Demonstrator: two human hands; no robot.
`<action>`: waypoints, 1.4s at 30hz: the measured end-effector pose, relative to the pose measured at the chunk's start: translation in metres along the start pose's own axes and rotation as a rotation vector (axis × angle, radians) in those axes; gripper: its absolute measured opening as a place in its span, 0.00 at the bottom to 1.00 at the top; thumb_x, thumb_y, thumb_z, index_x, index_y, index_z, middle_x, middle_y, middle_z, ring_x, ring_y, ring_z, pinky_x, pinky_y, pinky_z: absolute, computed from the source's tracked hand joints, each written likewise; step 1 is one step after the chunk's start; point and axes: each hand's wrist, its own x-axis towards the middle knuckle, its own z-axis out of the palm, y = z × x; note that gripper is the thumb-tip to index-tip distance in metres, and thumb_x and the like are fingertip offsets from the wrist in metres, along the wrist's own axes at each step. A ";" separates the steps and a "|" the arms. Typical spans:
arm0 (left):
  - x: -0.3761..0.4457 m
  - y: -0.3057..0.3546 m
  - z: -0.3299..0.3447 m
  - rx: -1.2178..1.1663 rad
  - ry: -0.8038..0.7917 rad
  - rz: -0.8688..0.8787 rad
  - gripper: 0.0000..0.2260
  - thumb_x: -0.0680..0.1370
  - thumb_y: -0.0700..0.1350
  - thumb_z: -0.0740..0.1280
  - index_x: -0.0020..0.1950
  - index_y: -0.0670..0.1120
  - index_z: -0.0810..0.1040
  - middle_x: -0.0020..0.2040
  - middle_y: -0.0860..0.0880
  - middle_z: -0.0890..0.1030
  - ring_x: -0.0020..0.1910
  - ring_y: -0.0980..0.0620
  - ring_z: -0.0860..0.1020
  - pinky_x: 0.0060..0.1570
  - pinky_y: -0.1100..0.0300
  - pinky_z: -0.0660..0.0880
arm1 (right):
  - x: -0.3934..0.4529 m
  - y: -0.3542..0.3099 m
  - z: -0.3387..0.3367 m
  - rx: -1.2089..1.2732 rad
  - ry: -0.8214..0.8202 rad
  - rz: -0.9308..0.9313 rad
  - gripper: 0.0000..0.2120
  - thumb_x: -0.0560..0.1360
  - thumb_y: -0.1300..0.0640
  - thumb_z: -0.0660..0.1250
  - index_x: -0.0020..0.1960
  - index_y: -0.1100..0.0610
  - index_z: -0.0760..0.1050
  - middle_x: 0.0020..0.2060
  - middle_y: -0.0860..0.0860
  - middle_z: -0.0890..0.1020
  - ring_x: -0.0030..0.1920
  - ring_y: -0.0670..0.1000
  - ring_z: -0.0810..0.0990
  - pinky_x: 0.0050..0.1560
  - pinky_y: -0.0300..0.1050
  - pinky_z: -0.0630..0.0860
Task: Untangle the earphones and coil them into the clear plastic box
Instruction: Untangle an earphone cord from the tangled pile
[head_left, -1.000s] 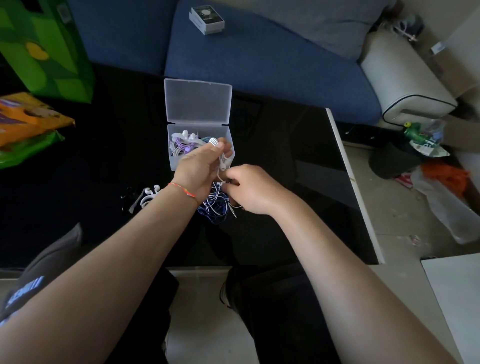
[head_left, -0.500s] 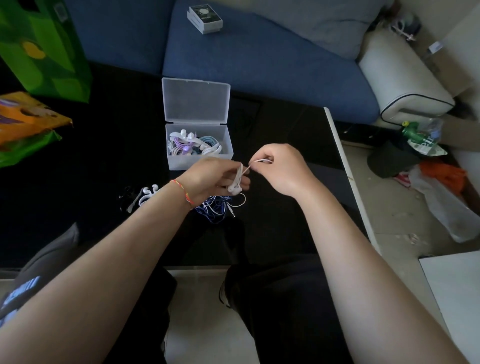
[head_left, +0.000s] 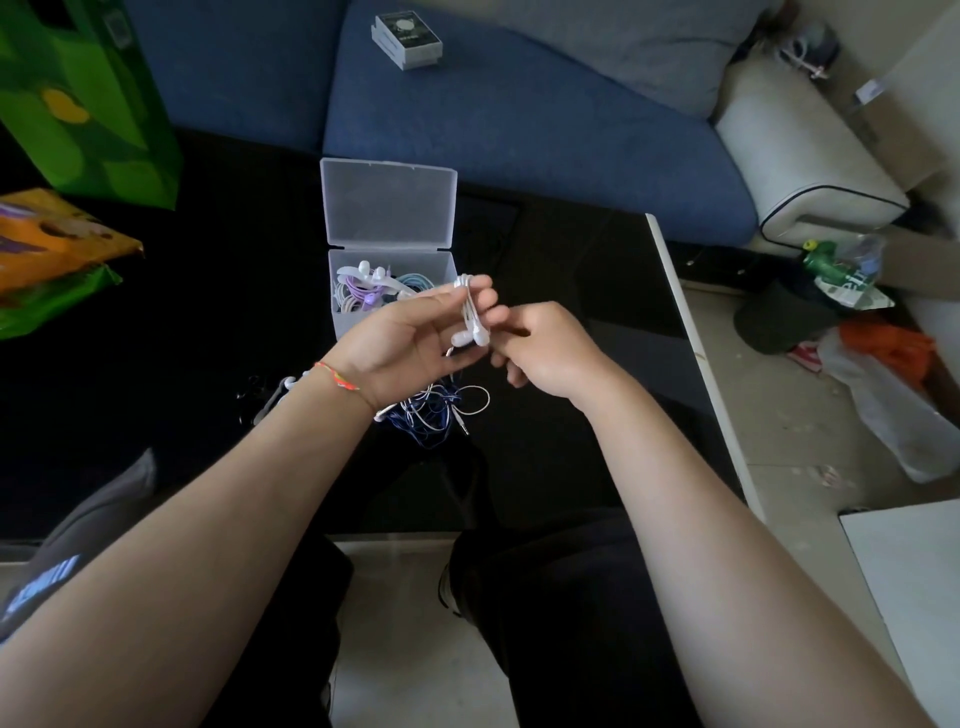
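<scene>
The left hand (head_left: 400, 338) is holding a thin white wired earphone set (head_left: 470, 317), its cord looped over the extended fingers and both buds hanging at the palm edge; the right hand (head_left: 545, 353), fingers curled, is sitting just beside it, whether pinching cord I cannot tell; the clear plastic hinged box (head_left: 389, 218) is lying open behind, already holding purple, white and blue coiled earphones (head_left: 374, 288); a tangled blue-and-white cable heap (head_left: 441, 410) is waiting on the black glossy table (head_left: 208, 286), so the job seems partly done.
</scene>
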 end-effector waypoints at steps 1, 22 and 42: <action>0.001 0.000 0.000 -0.004 0.040 0.023 0.11 0.77 0.43 0.63 0.58 0.46 0.79 0.49 0.52 0.85 0.54 0.53 0.83 0.61 0.54 0.75 | 0.000 0.000 0.003 -0.020 -0.011 0.004 0.11 0.83 0.57 0.62 0.44 0.50 0.78 0.36 0.51 0.81 0.27 0.44 0.75 0.31 0.36 0.75; 0.010 -0.011 -0.007 0.137 0.481 0.177 0.10 0.81 0.37 0.64 0.61 0.35 0.76 0.50 0.43 0.83 0.38 0.53 0.84 0.39 0.62 0.81 | 0.004 -0.010 0.032 -0.438 0.298 -0.156 0.07 0.78 0.52 0.68 0.45 0.54 0.78 0.35 0.48 0.79 0.35 0.50 0.76 0.30 0.41 0.65; 0.014 -0.012 -0.009 0.192 0.638 -0.036 0.08 0.77 0.30 0.63 0.40 0.39 0.77 0.24 0.49 0.78 0.27 0.57 0.73 0.30 0.61 0.81 | 0.006 -0.010 0.045 -0.354 0.282 -0.383 0.09 0.75 0.61 0.70 0.53 0.55 0.73 0.46 0.41 0.69 0.37 0.44 0.70 0.33 0.44 0.66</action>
